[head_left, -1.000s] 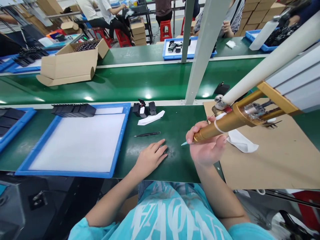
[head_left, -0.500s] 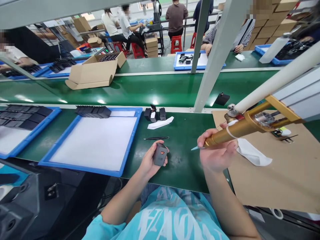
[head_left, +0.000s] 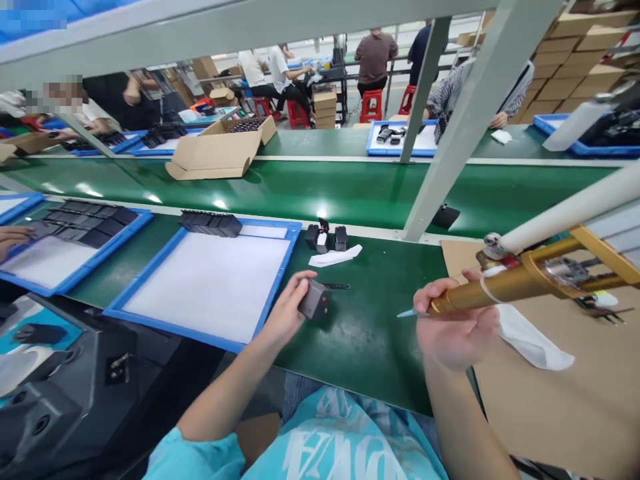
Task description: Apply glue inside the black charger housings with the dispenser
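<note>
I look from one head-worn camera, forward and down, close above the near bench (head_left: 380,360), toward the far bench (head_left: 320,142).

"Bright?"
"Yes, evenly. White glare dots the belt (head_left: 280,183) from nine to twelve o'clock; the bench (head_left: 380,363) shines dully at five."
"Shadows?"
"Soft, under the box (head_left: 313,301) at six."
"Blur?"
"The right hand (head_left: 455,330), at four. Lens stretch tilts the bottle (head_left: 575,125) at two; ten shows pixel blocks."
</note>
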Demonstrator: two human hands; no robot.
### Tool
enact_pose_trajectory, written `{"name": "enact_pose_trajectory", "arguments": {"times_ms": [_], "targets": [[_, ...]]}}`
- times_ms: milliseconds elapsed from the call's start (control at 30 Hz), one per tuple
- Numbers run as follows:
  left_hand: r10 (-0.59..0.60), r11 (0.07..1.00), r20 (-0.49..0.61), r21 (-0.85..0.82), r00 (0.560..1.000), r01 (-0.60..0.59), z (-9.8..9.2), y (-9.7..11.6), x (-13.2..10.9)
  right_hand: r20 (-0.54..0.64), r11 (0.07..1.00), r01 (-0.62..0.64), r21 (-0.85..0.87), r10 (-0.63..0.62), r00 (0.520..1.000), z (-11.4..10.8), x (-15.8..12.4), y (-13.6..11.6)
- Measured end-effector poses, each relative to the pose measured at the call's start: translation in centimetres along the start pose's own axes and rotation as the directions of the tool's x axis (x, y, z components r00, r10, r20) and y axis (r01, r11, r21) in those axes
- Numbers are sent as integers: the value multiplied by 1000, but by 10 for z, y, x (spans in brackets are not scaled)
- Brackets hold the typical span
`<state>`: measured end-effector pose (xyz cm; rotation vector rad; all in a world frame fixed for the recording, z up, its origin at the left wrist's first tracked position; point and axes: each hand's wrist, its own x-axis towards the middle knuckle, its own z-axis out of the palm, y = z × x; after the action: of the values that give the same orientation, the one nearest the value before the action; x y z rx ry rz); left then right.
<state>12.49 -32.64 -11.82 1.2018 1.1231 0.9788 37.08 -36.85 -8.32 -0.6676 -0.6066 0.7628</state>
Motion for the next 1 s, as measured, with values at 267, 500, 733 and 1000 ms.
{"name": "enact_pose_trajectory", "arguments": {"times_ms": [267, 500, 733, 1000], "targets": [[428, -25, -117, 990, 896, 141, -144, 34, 123, -5, 998, -49, 37, 49, 999, -5, 2, 1], [491, -14, -227, 963, 841, 268, -183, 31, 159, 65, 998, -42, 51, 39, 997, -7, -1, 3], [611, 116, -107, 992, 784, 45, -141, 36, 175, 89, 996, -63, 65, 57, 994, -6, -3, 1], [436, 198, 477, 777, 763, -598, 56, 81, 231, 71, 999, -41, 28, 38, 997, -2, -2, 1]]}}
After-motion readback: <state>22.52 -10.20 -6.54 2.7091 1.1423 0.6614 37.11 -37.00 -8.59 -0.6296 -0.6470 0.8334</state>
